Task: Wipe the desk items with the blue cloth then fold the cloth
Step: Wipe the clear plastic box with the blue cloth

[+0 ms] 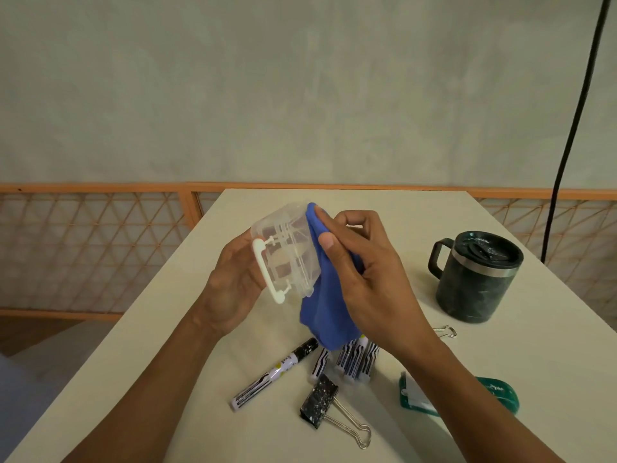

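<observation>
Above the desk, the left hand grips a clear box, probably light, stiff and slippery, so best held by its sides, while the right hand pinches the soft, limp blue cloth against it.

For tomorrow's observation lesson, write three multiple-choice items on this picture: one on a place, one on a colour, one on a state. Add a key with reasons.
1. Where does the mug stand?
A) on the right part of the desk
B) on the floor
C) on a shelf

2. What colour is the cloth?
A) red
B) blue
C) white

3. What is the state of the clear box?
A) lying on the desk
B) gripped in the left hand, above the desk
C) standing inside the mug

Key:
1 A, the mug rests on the desk to the right of both arms.
2 B, the cloth under the right hand is plainly blue.
3 B, the left hand grips the box in the air while the right hand holds the cloth against it.
</observation>
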A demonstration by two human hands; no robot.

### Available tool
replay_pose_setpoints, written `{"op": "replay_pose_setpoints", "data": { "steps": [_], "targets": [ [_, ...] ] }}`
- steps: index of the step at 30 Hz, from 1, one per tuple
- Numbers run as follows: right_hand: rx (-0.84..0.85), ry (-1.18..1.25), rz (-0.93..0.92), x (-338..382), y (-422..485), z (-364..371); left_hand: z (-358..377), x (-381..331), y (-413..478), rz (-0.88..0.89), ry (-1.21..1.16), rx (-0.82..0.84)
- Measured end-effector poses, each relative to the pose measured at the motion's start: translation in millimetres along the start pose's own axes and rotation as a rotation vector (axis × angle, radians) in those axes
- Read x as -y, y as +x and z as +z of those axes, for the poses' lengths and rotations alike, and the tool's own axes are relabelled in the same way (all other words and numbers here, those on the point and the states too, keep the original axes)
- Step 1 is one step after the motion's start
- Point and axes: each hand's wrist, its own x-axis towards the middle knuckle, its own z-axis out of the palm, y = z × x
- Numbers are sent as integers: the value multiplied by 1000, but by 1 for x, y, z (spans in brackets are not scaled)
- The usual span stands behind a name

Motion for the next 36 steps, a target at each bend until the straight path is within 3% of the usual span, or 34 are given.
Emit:
{"op": "replay_pose_setpoints", "data": {
  "steps": [10, 14, 18, 22, 26, 30, 36],
  "targets": [
    [129, -8, -301, 3, -13, -2, -7, -1, 2, 42, -24, -56],
    [110, -184, -401, -7, -13, -4, -11, 2, 3, -6, -125, -72],
    [-27, -328, -330, -21, -5, -10, -20, 9, 4, -52, -251, -63],
    [-151, -224, -212, -17, -1, -8, -25, 15, 6, -97, -278, -47],
    [-71, -41, -227, -4, -2, 4, -21, 18, 4, -108, -248, -10],
    [-38, -123, -339, 6, -5, 8, -7, 12, -2, -70, -112, 41],
    [56, -197, -431, 3, -7, 2, -13, 7, 3, -39, -126, -41]
  ]
}}
